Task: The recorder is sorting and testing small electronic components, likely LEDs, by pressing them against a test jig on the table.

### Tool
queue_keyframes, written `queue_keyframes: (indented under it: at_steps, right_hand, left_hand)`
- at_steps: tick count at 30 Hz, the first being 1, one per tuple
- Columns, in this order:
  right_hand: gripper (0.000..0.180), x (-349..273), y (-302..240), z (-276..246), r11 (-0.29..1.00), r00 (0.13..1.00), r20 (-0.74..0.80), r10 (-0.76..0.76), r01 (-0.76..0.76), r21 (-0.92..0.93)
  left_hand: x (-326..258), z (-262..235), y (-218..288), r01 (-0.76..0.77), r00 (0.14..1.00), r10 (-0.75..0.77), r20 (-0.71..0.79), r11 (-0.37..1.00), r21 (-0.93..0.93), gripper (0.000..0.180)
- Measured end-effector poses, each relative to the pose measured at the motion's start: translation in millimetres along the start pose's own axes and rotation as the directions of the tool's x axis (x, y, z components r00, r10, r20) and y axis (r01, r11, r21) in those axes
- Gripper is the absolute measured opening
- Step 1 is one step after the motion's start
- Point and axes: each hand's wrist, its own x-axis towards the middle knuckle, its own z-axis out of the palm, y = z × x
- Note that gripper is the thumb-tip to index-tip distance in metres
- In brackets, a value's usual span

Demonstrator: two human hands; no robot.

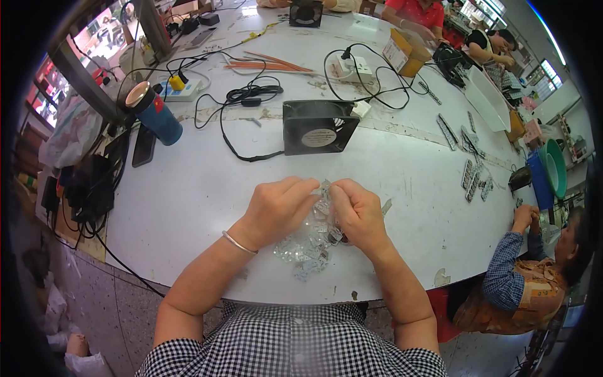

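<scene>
My left hand (277, 208), with a silver bangle at its wrist, and my right hand (360, 217) meet close together over the table. Both are closed, with thumbs and fingertips pinched. Between the fingertips shows a small pale, shiny piece (325, 187); its kind is too small to tell. Below the hands lies a loose heap of small clear and silvery pieces (303, 246), partly hidden by my fingers. A thin grey strip (386, 206) lies just beyond my right hand. Straight ahead of the hands stands a square black fan (320, 127) with its cable running left.
At left are a blue tumbler (154, 114), a phone (144, 147) and a power strip (182, 88) with tangled cables. Silvery strips (475, 169) lie at right. Farther back are orange sticks (267, 63) and a cardboard box (407, 51). A co-worker (527, 283) sits at right.
</scene>
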Motion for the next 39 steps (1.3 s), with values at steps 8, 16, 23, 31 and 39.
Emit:
queue_keyframes:
  at_steps: [8, 16, 23, 31, 39]
  right_hand:
    - [0.019, -2, -4, 3, 0.951, 0.987, 0.009, 0.159, -0.155, 0.268]
    - [0.020, 6, 17, -14, 0.998, 0.997, -0.043, -0.060, 0.061, 0.019]
    - [0.015, -2, 2, -8, 0.983, 0.981, 0.060, -0.183, 0.183, 0.015]
    - [0.014, -5, -5, 0, 0.995, 0.991, 0.115, -0.068, 0.060, 0.074]
    - [0.015, -1, 0, -1, 0.995, 0.982, 0.185, 0.023, -0.040, 0.091]
  left_hand:
    - [-4, 4, 10, 0.010, 1.000, -0.010, 0.016, 1.000, 0.026, 0.014]
    - [-7, 7, -1, 0.213, 0.966, -0.186, 0.180, 0.967, -0.143, 0.018]
    - [5, -14, 2, 0.358, 0.907, -0.209, 0.365, 0.840, -0.408, 0.068]
    - [6, -16, 1, 0.305, 0.898, -0.054, 0.437, 0.792, -0.528, 0.085]
    - [10, -27, 0, 0.588, 0.782, -0.200, 0.590, 0.551, -0.592, 0.079]
